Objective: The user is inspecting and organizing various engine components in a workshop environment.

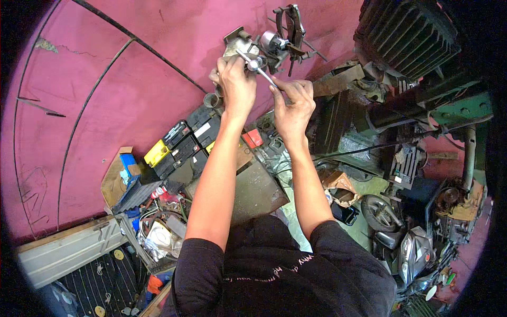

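Observation:
A grey metal engine part [240, 45] with fittings is held up in front of the pink wall. My left hand [236, 82] wraps around its lower side. My right hand [292, 103] grips the handle end of a silver socket wrench [259, 67], whose head sits on the part just above my left hand. A dark metal clamp-like piece [293, 26] sticks up behind the part.
Several black batteries [185, 142], one with a yellow top, lie below on a cluttered bench with a cardboard box [113, 182], wires and scrap. A finned black engine block [406, 31] and green metal frame [459, 108] stand to the right. Motor parts lie at lower right.

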Available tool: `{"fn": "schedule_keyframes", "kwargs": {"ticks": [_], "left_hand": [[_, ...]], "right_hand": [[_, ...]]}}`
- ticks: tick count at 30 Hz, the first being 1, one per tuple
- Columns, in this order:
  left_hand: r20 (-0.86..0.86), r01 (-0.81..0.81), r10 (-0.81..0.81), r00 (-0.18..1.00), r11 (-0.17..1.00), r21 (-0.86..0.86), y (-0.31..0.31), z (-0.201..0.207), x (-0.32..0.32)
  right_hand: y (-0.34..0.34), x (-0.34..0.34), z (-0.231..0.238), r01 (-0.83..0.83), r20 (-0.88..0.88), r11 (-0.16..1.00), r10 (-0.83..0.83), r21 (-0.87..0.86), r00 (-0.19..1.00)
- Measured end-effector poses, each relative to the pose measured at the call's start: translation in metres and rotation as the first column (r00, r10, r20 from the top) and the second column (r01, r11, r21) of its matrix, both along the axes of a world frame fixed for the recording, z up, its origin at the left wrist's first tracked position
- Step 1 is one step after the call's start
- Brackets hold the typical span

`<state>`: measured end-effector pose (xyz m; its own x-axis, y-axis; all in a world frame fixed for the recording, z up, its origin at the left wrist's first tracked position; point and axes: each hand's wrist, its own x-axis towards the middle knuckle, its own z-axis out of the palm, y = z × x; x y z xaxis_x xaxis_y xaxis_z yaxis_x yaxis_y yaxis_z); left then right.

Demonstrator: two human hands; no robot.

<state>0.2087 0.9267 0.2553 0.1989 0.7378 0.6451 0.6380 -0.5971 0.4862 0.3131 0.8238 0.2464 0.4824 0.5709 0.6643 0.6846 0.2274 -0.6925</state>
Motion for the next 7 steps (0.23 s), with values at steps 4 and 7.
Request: {"fn": "schedule_keyframes", "kwargs": {"ticks": [4, 7], "left_hand": [[-0.04, -0.013, 0.011, 0.999, 0.999, -0.051, -0.003, -0.003, 0.0], [0.067, -0.021, 0.028, 0.997, 0.995, -0.101, -0.005, -0.004, 0.0]], "right_hand": [[0.008, 0.005, -0.009, 0.039, -0.069, 0.999, -0.042, -0.036, 0.997], [0.015, 0.005, -0.009, 0.074, -0.063, 0.992, -0.081, -0.098, 0.995]]}}
